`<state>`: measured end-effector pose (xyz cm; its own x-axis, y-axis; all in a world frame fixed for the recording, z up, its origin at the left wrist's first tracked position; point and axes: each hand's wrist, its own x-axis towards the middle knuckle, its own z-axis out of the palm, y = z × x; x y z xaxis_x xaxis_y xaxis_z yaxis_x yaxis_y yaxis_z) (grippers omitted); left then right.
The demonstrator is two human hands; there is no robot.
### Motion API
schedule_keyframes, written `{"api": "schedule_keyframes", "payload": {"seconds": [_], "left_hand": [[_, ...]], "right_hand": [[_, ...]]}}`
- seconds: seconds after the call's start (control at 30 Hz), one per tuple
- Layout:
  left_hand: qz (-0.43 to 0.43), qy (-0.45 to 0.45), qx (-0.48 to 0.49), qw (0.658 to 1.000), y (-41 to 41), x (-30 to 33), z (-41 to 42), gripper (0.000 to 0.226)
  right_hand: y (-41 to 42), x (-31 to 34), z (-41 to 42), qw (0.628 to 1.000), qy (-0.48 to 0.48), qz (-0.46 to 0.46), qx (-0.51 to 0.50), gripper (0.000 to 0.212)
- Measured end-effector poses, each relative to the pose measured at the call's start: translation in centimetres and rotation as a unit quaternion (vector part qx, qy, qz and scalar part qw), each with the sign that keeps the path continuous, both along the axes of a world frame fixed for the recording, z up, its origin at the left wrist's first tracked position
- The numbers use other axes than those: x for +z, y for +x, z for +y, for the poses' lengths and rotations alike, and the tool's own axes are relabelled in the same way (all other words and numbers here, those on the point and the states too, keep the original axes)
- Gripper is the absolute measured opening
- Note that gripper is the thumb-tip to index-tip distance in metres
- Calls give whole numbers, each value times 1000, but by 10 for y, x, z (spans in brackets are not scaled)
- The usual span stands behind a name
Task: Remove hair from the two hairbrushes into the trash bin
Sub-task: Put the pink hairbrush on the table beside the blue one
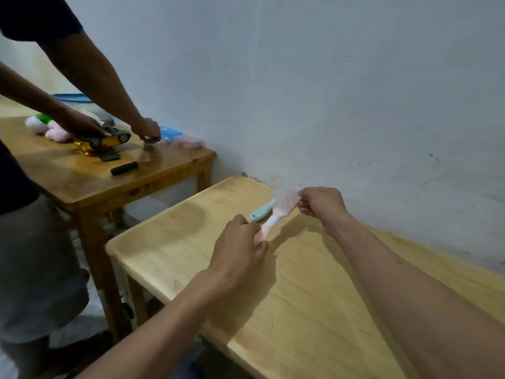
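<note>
A pink hairbrush (281,209) is held a little above the light wooden table (300,310), its head toward the wall. My left hand (240,247) grips its handle. My right hand (321,202) pinches at the far end of the brush head. A light blue hairbrush (261,212) lies on the table just behind the pink one; only its handle shows. No trash bin is in view.
The white wall (328,91) runs along the table's far edge. To the left stands a darker wooden table (90,181) with a toy car (105,138), plush toys (52,129) and a black cylinder (124,168). Another person (38,242) stands there handling these.
</note>
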<state>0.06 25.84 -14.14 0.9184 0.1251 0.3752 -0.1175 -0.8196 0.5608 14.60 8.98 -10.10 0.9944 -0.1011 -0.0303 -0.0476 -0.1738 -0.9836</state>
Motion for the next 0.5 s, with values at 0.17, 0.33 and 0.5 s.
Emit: {"api": "schedule_keyframes", "payload": {"seconds": [0.17, 0.33, 0.5], "left_hand": [[45, 27, -47, 998, 44, -6, -28, 25], [54, 20, -62, 996, 71, -11, -41, 33], [34, 28, -62, 997, 84, -12, -43, 35]], "right_hand": [[35, -10, -25, 997, -48, 19, -54, 11], [58, -18, -31, 990, -110, 38, -80, 14], [71, -28, -29, 987, -135, 24, -89, 19]]}}
